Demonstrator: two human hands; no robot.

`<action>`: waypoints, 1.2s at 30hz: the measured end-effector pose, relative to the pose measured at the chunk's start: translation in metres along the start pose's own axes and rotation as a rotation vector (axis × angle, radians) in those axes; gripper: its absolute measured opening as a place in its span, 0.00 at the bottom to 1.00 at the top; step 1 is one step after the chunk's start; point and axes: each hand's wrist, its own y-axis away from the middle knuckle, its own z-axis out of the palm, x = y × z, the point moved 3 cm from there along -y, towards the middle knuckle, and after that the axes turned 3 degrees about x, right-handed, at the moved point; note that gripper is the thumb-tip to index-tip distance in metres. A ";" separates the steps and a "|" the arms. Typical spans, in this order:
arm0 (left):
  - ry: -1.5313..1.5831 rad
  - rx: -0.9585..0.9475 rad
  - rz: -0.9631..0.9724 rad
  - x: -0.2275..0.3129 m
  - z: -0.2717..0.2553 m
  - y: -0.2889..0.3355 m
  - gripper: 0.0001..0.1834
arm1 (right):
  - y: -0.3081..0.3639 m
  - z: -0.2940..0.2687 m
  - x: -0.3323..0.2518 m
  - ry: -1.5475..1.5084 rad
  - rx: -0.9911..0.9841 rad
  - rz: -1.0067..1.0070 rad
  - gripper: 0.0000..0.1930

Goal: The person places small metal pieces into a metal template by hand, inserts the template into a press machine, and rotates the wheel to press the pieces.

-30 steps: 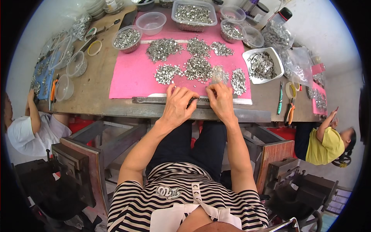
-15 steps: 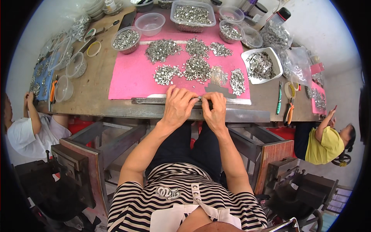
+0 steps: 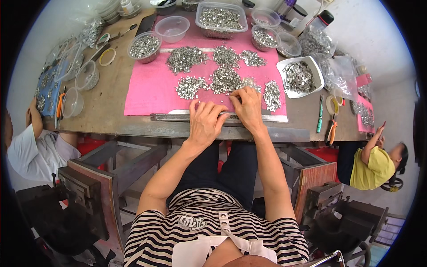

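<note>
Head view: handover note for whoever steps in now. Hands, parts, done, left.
Left hand: flat on the metal rail at the mat's near edge, fingers spread. Whether it grips anything cannot be told.
Right hand: fingertips on small metal parts by the nearest pile.
Parts: loose piles across the pink mat; more in the bowls and the white tray.
Done: some parts seem lined up along the rail, count unclear.
Left: most piles still lie loose on the mat.
</note>
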 end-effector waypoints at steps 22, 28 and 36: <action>0.007 -0.014 0.063 0.010 0.003 -0.002 0.04 | 0.042 -0.029 -0.019 -0.254 -0.010 0.078 0.02; 0.094 -0.052 0.003 0.005 0.002 -0.001 0.03 | 0.045 -0.027 -0.021 -0.248 0.026 0.057 0.03; 0.011 -0.012 0.023 0.011 0.005 -0.004 0.07 | 0.010 -0.015 -0.008 -0.043 -0.018 0.012 0.05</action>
